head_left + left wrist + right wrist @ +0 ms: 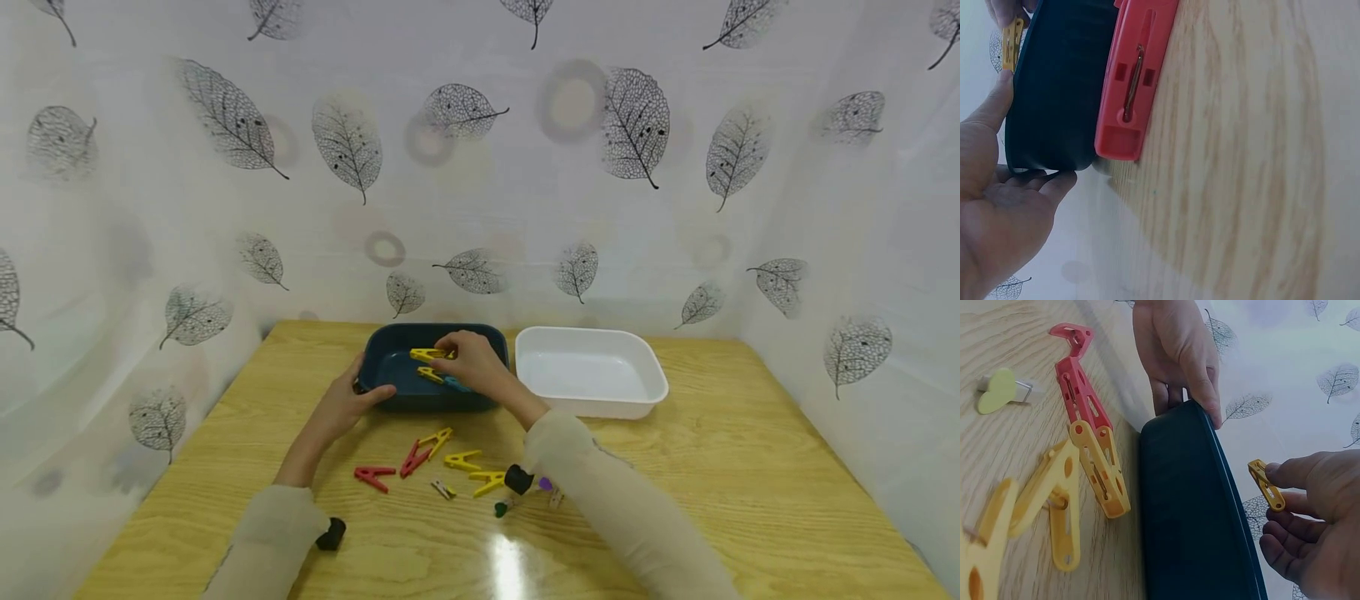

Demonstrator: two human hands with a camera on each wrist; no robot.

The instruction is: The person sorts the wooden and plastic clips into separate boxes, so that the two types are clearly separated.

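A dark teal plastic tub (397, 403) stands at the back of the table. My left hand (343, 410) holds its left end, thumb near the front rim and fingers along the outer wall. Over the tub, my right hand (474, 363) pinches a yellow clothespin (1266, 485) between thumb and fingers. Inside the tub, below that hand, lie another yellow clothespin (430, 375) and a teal clothespin (456, 384). The right wrist view shows the left hand (1180, 359) at the tub's far corner. A red clothespin (1133, 81) is close to the tub in the left wrist view.
A white tub (588, 408) stands to the right of the dark one. In front lie red clothespins (373, 477), several yellow clothespins (462, 460) and small wooden clips (443, 488), some with coloured ornaments. A leaf-patterned curtain (480, 208) hangs behind the table.
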